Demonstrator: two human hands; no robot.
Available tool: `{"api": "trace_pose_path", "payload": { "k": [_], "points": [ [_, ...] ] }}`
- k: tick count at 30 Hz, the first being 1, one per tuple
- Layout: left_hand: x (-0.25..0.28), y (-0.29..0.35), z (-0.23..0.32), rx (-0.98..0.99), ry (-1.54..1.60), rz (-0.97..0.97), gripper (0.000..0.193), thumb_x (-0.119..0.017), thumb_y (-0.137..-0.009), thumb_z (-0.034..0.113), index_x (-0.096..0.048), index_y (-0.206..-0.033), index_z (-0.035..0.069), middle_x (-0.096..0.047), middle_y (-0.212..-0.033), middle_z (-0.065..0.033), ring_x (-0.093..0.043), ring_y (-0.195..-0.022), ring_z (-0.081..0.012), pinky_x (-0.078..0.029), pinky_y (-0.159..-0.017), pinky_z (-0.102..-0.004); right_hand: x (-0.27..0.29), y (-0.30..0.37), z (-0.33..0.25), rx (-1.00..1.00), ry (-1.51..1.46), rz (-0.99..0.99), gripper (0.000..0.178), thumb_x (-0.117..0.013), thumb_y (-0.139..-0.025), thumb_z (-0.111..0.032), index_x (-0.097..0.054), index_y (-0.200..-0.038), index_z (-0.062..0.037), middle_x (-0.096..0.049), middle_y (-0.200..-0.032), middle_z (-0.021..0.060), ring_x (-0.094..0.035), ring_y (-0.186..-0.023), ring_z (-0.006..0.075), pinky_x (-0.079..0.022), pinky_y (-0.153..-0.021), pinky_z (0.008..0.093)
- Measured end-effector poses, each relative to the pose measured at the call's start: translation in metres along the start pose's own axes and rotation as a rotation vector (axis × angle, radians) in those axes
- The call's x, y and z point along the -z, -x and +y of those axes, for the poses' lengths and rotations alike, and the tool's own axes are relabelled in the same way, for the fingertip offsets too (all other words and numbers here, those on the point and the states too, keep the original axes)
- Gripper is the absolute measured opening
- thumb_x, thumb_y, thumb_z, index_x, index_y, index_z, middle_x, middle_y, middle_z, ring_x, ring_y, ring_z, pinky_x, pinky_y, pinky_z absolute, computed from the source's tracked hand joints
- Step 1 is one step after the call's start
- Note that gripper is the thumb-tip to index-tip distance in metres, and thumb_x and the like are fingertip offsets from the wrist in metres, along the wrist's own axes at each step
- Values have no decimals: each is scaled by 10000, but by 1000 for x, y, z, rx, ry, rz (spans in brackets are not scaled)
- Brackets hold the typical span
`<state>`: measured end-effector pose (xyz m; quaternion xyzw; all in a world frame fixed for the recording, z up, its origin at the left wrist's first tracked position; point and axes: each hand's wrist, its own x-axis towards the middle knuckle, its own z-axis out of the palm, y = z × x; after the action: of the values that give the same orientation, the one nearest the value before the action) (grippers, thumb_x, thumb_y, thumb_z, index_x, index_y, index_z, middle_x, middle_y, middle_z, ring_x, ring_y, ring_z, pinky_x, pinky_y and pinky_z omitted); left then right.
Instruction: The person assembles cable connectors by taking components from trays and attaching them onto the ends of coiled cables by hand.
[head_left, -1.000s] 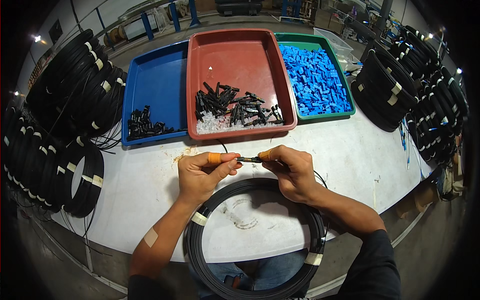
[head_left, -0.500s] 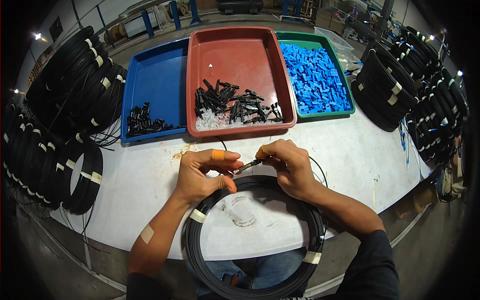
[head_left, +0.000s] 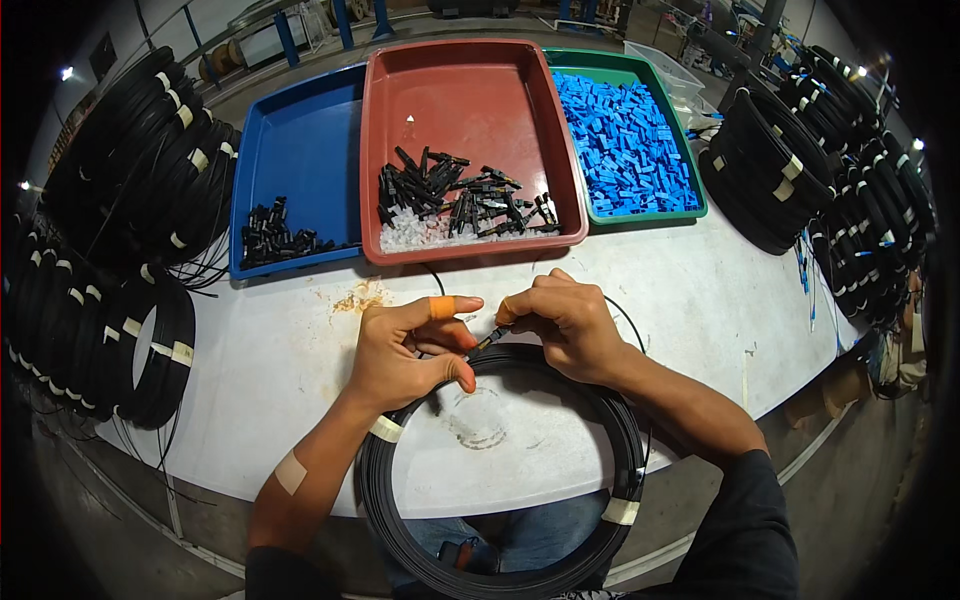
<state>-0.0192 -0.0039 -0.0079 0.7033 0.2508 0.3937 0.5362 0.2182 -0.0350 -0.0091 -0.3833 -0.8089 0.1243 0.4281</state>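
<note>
My right hand (head_left: 565,322) pinches a small black cable connector (head_left: 489,341) between thumb and fingers, above the far rim of a coil. My left hand (head_left: 412,345) faces it, with thumb and index finger spread; its middle fingers are close to the connector's tip, and I cannot tell if they touch it. An orange wrap circles the left index finger. The coil of black cable (head_left: 375,480), bound with pale tape, lies over the table edge and my lap. Below my left thumb is a small dark blurred thing (head_left: 435,404).
Across the table (head_left: 290,400) stand a blue tray (head_left: 300,120) and a red tray (head_left: 465,100) with black connectors, white pieces also in the red one. A green tray (head_left: 640,218) holds blue pieces. Black cable coils are stacked left (head_left: 125,150) and right (head_left: 765,180).
The connector has dropped slightly and moved a little left with my right hand. A small dark blur now shows below my left thumb. My view has shifted slightly.
</note>
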Motion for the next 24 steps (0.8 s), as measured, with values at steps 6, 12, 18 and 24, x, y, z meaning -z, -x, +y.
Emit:
{"api": "trace_pose_path", "payload": {
  "k": [6,12,18,24],
  "points": [
    [0,0,-2,-121,-71,27,546,-761,-713,-181,-672,-1232,-36,-734,-833,-118,-735,-694,-153,-613,-652,-245,-2,-1,-1,15,-41,15,372,-631,-648,131,-700,-952,-71,-705,-791,56,-637,-682,245,-444,-670,363],
    [0,1,-5,-155,-52,69,526,-767,-731,-162,-676,-1232,-27,-740,-837,-120,-738,-688,-158,-604,-634,-236,1,-4,-4,3,5,21,323,-660,-676,175,-702,-909,-44,-720,-778,59,-659,-669,218,-479,-681,326],
    [-1,1,-2,-138,-50,99,562,-809,-717,-126,-669,-1251,-15,-742,-840,-115,-742,-724,-159,-608,-636,-238,4,-9,-11,16,-10,25,344,-646,-664,182,-705,-915,-46,-723,-783,62,-673,-683,218,-482,-677,324],
    [-4,-2,-4,-261,-202,76,587,-792,-716,-141,-656,-1273,-13,-746,-838,-119,-742,-731,-152,-609,-652,-246,8,-8,-6,-21,-11,-19,345,-647,-662,157,-702,-940,-41,-729,-816,84,-696,-749,252,-507,-716,345]
  ]
}}
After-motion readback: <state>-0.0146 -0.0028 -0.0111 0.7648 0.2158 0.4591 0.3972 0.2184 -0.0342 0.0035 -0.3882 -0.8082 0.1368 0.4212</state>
